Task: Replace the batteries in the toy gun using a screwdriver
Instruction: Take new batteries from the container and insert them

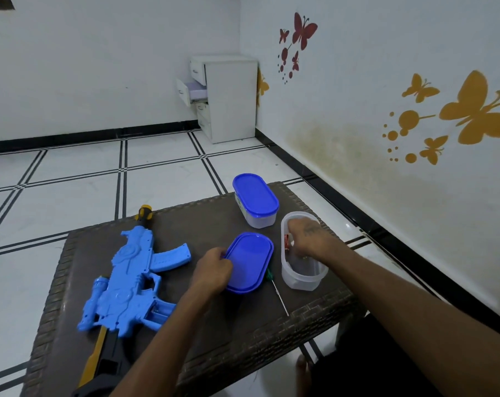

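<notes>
**Inspector:** Position of the toy gun [128, 276]?

**Onlooker:** Lower left of the frame, flat on the brown table [214, 333], untouched. Its grip compartment appears open, though I can't confirm that.

**Inspector:** The hands?

**Onlooker:** Left hand [213, 270], centre frame, fingers curled onto the edge of the blue lid [250, 260], likely keeping it out of the way. Right hand [307, 239] reaches into the open clear container [300, 277], right of centre, beside a red battery [288, 243]. Whether the fingers have closed on it, I cannot tell.

**Inspector:** Screwdriver?

**Onlooker:** The screwdriver [277, 290] lies between lid and container, within reach. A second container [256, 200], lid on, stands behind.
</notes>
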### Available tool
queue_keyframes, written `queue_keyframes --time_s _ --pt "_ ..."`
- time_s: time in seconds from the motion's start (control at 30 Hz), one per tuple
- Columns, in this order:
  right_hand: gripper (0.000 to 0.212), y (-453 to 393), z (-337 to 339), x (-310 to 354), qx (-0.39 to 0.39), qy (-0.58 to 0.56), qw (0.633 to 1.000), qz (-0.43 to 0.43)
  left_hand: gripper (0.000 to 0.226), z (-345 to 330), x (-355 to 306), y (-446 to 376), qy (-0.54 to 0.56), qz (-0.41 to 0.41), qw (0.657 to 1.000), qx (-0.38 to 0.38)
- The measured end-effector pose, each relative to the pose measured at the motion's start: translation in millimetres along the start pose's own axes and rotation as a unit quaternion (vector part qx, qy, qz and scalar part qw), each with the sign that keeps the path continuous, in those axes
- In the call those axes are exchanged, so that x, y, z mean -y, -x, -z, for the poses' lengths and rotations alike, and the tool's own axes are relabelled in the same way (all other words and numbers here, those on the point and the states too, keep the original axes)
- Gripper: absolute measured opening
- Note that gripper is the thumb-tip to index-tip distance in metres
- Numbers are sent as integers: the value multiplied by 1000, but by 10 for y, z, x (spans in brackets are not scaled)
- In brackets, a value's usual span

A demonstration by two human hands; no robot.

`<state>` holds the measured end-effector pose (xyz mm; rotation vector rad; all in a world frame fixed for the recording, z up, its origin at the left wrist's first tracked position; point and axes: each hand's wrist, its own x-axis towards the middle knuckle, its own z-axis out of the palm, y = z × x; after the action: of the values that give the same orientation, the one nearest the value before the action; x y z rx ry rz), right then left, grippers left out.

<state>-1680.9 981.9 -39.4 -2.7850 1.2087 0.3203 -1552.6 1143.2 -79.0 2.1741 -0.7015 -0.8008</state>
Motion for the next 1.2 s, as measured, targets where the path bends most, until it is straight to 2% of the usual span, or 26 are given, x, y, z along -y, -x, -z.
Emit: queue_keyframes --time_s 0.1,0.2,0.4,0.47,0.57,0.67,0.77,0.87,1.03,1.13,1.2 --pt "39 48 58 -18 -27 1 1000 -6 25 -65 -55 65 -82 -38 996 2" --pt "39 79 134 -24 -56 -19 998 -6 21 -122 -114 97 -156 -73 985 5" --pt "23 142 242 74 -107 -144 983 35 18 -80 -145 125 -181 -115 977 14" --pt "25 210 294 186 -110 -195 972 68 21 15 -117 177 -172 -137 975 -14" --pt "29 319 312 414 -99 -268 952 110 39 282 18 272 -152 -166 970 -94" --pt "33 428 266 707 -81 -322 930 159 38 622 314 386 -116 -153 969 -154" --pt "31 528 196 1042 -44 -322 921 214 35 944 711 486 -101 -113 970 -191" --pt "32 593 109 1337 -18 -293 923 248 38 1115 1036 568 -151 -87 967 -188" --pt "28 652 -91 1671 41 -244 923 295 59 1155 1332 698 -195 -101 960 -173" --pt "16 707 -153 1712 36 -207 929 303 74 1152 1369 697 -198 -107 961 -163" --pt "14 729 -198 1718 31 -192 933 301 76 1150 1374 706 -192 -107 961 -170"
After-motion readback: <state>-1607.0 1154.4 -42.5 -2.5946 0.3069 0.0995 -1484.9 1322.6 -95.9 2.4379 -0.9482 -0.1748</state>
